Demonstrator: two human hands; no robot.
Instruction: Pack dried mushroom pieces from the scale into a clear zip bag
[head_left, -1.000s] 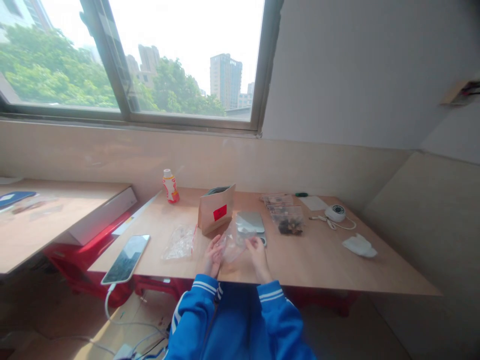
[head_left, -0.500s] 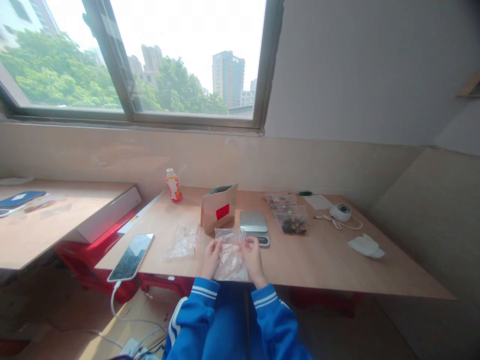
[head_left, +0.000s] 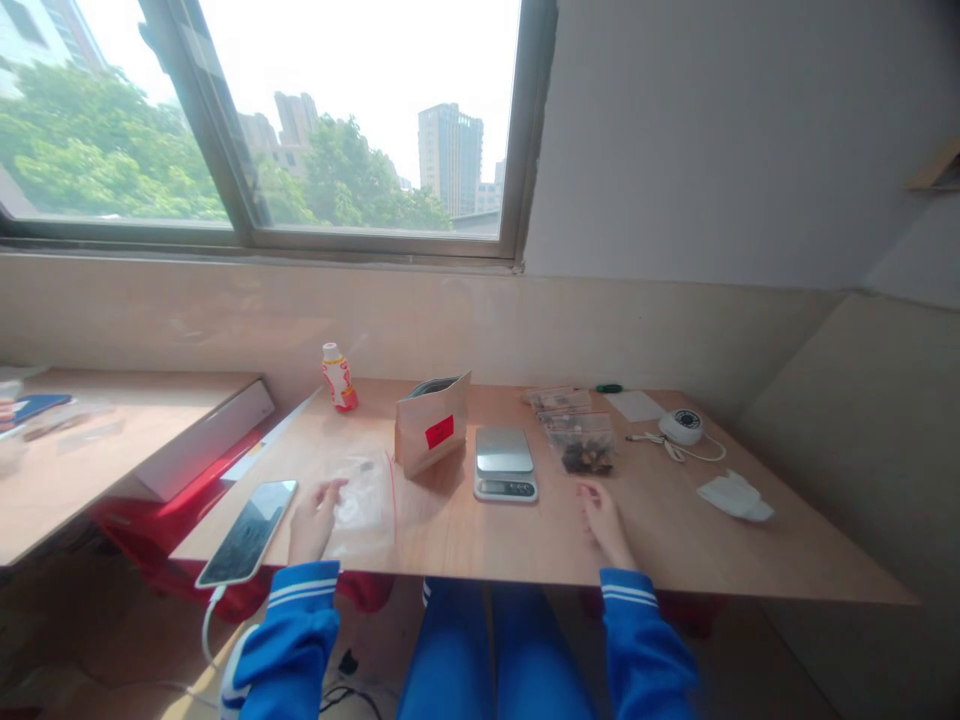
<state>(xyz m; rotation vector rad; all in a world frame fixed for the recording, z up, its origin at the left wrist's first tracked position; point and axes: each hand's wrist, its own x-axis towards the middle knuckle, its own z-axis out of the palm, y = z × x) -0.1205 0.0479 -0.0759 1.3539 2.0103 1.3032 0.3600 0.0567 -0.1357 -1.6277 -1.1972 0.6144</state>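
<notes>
My left hand [head_left: 319, 512] is at the left edge of a clear zip-lock bag [head_left: 361, 512], its fingers bent together over that edge. The bag has a red seal line and lies flat on the table's left side. My right hand [head_left: 601, 515] rests near the table's front, fingers loosely apart and holding nothing. Just beyond it lies a zip-lock bag of dark dried pieces [head_left: 587, 455]. Between my hands sits a small digital kitchen scale [head_left: 505, 465] with a bare metal plate. Behind and left of it stands an open brown paper pouch [head_left: 433, 428] with a red label.
A phone [head_left: 249, 532] with a charging cable lies at the left front. A drink bottle [head_left: 340, 378] stands at the back. More filled bags [head_left: 559, 402], a white round device [head_left: 681, 427] with a cord, and a crumpled tissue [head_left: 735, 495] are to the right.
My hands have moved apart. The clear bag both held in front of the scale is gone from there; a flat bag now lies under my left hand. The right hand has let go.
</notes>
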